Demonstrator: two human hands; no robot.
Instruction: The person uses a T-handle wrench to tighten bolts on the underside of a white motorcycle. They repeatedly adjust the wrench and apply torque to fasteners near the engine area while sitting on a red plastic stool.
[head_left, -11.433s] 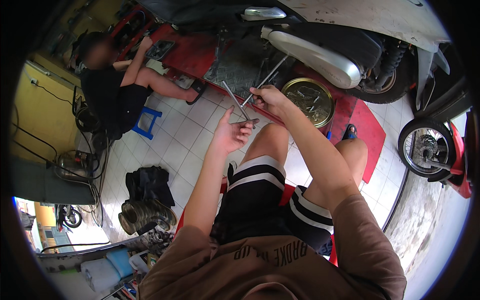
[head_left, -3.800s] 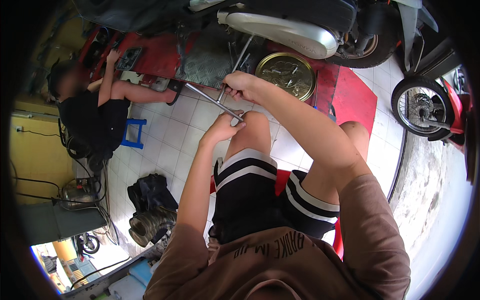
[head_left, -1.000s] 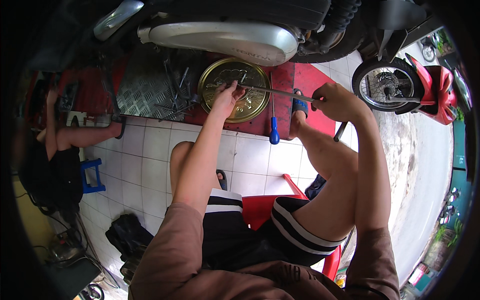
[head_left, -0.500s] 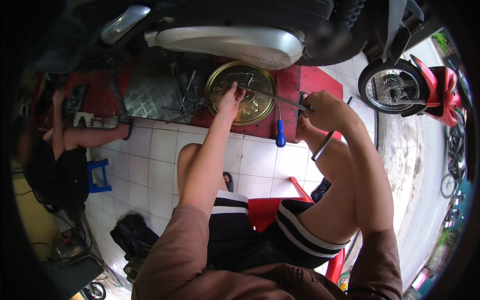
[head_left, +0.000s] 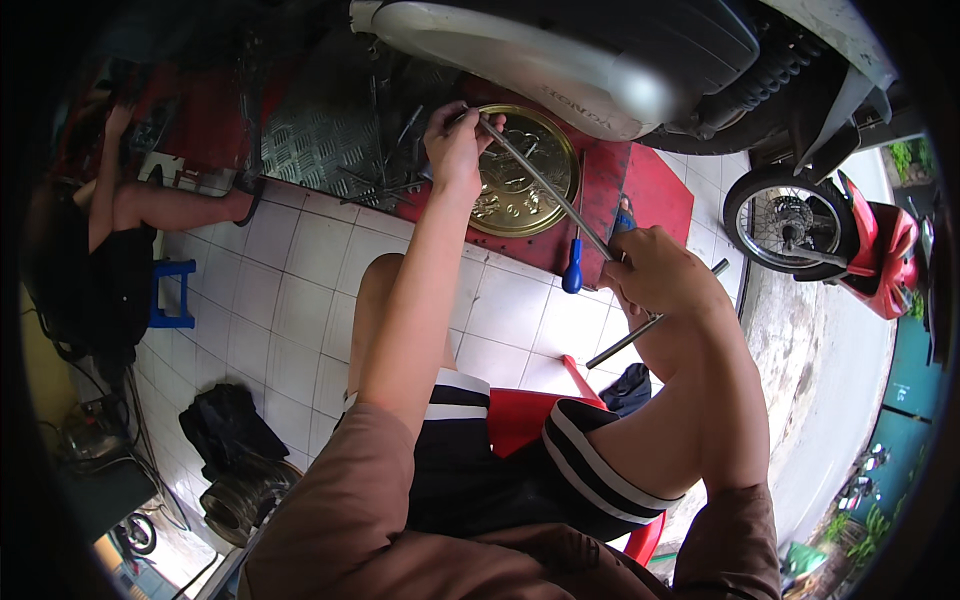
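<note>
A long metal T-handle wrench [head_left: 550, 188] slants between my two hands. My right hand [head_left: 665, 270] is wrapped round its handle end, where the crossbar [head_left: 625, 343] sticks out on both sides. At the far end of the shaft, my left hand [head_left: 457, 150] pinches the tip with its fingers. Below the shaft lies a round gold-coloured embossed metal tray [head_left: 575, 170], partly hidden by my left hand. Just right of the tray is a screwdriver with a blue handle [head_left: 572, 268], jutting over the platform's near edge.
A scooter with a pale side cover [head_left: 480, 45] stands over the red platform [head_left: 645, 205]. Tools lie on its tread plate [head_left: 320, 150]. Another person [head_left: 125, 210] sits at left by a blue stool [head_left: 175, 295]. A red motorcycle [head_left: 875, 240] stands at right; a black bundle [head_left: 230, 430] lies on the tiles.
The wrench has tilted more steeply, its handle end dropping with my right hand. My left hand has moved up slightly at the tip. The whole view has shifted and turned.
</note>
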